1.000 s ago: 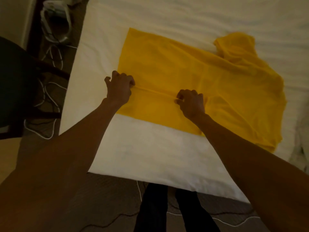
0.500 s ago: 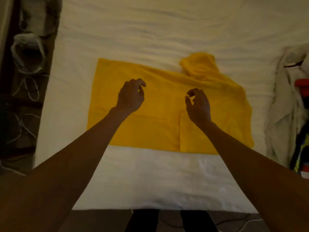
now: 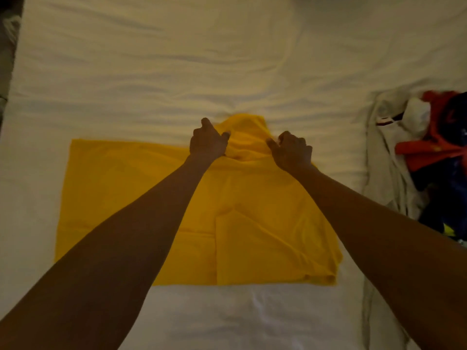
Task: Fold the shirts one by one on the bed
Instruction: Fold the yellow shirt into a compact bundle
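A yellow shirt (image 3: 252, 223) lies flat across the white bed (image 3: 151, 72), with its near side folded over onto the body. Its far sleeve sticks up in a bunch at the far edge. My left hand (image 3: 208, 142) grips the left side of that bunched sleeve with curled fingers. My right hand (image 3: 290, 150) grips its right side in the same way. Both forearms reach over the shirt and hide part of its middle.
A heap of other clothes lies at the bed's right side: a white garment (image 3: 386, 147), a red one (image 3: 434, 145) and a dark blue one (image 3: 452, 173). The bed's left edge (image 3: 10, 97) meets a dark floor.
Both hands left the folded near side, rose over the shirt, then reached forward and took hold of the far sleeve. The view shifted further onto the bed.
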